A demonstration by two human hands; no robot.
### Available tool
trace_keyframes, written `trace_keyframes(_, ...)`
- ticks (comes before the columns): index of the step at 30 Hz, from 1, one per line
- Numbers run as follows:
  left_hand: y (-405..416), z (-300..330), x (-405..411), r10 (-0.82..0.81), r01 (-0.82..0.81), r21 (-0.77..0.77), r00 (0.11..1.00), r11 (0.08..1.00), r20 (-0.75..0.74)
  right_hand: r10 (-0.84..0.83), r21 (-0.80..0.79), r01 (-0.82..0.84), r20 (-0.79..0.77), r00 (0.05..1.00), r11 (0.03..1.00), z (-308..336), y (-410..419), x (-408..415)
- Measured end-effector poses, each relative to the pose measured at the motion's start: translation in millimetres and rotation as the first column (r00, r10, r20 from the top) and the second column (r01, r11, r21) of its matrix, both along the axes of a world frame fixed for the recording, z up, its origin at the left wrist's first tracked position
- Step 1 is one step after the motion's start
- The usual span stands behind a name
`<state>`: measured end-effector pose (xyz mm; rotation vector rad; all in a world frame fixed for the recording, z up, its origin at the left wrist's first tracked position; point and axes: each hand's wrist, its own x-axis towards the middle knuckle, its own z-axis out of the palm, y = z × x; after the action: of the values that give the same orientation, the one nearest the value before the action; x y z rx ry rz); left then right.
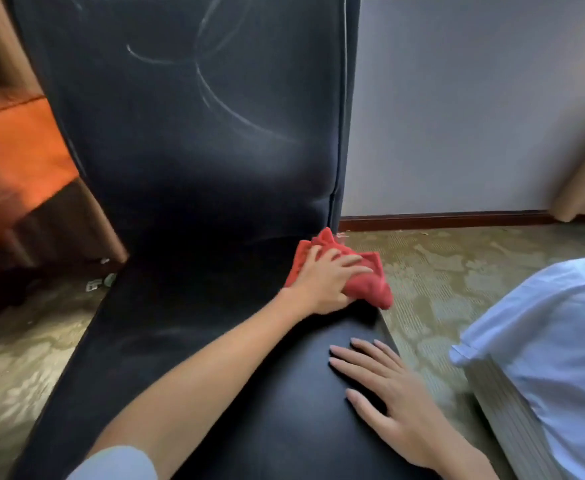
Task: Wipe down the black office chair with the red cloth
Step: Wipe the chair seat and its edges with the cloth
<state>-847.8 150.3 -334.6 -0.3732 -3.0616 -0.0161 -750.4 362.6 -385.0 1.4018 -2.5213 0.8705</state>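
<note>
The black office chair (187, 306) fills the middle of the view, with pale wipe streaks on its tall backrest (197, 116). My left hand (325, 282) reaches across the seat and holds the bunched red cloth (370, 285) against the seat's far right corner, close to the backrest. Its fingers lie over the cloth, and part of the cloth sticks out past the seat edge. My right hand (384, 389) rests flat on the seat's right front part, fingers straight and spread, holding nothing.
A bed with a white sheet (554, 358) stands close on the right. An orange-brown wooden cabinet (17, 161) with a metal handle is at the left. Patterned carpet (433, 271) surrounds the chair, and a grey wall (474, 98) with a dark skirting board is behind it.
</note>
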Motion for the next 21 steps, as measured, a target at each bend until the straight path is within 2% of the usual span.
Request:
trace_keyframes(3, -45, 7, -19, 0.277, -0.277, 0.177, 0.96, 0.944, 0.025, -0.034, -0.046, 0.036, 0.041, 0.999, 0.998, -3, 3, 2)
trace_keyframes(5, -49, 11, -33, 0.374, -0.377, 0.219, 0.926, 0.9, 0.059, -0.068, -0.06, 0.072, 0.066, 0.996, 0.996, -4, 3, 0)
trace_keyframes(7, -37, 16, -39, 0.399, -0.408, 0.201, 0.913, 0.891, 0.087, -0.116, -0.076, 0.124, 0.103, 0.988, 0.989, -6, 2, -3)
trace_keyframes(9, -23, 15, -30, 0.341, -0.349, 0.119, 0.937, 0.93, 0.08, -0.166, -0.142, 0.189, 0.159, 0.973, 0.971, -8, 1, -5)
trace_keyframes(12, -8, 15, 23, 0.161, -0.164, 0.058, 0.985, 0.985, 0.058, -0.251, -0.31, 0.306, 0.203, 0.946, 0.9, -8, 0, -1)
trace_keyframes(15, 11, 18, 102, 0.047, -0.065, 0.172, 0.993, 0.983, 0.11, -0.424, -0.461, 0.477, 0.221, 0.878, 0.748, -9, 5, 1)
trace_keyframes(17, 26, 16, 159, -0.036, 0.009, 0.229, 0.993, 0.973, 0.115, -0.468, -0.523, 0.556, 0.305, 0.83, 0.646, -9, 8, 5)
trace_keyframes(19, 33, 8, 202, -0.153, 0.153, 0.117, 0.988, 0.981, -0.016, -0.429, -0.555, 0.587, 0.4, 0.81, 0.59, -7, 8, 8)
trace_keyframes(21, 27, -2, 208, -0.198, 0.2, 0.005, 0.973, 0.98, -0.117, -0.383, -0.489, 0.626, 0.51, 0.77, 0.608, -13, 7, 8)
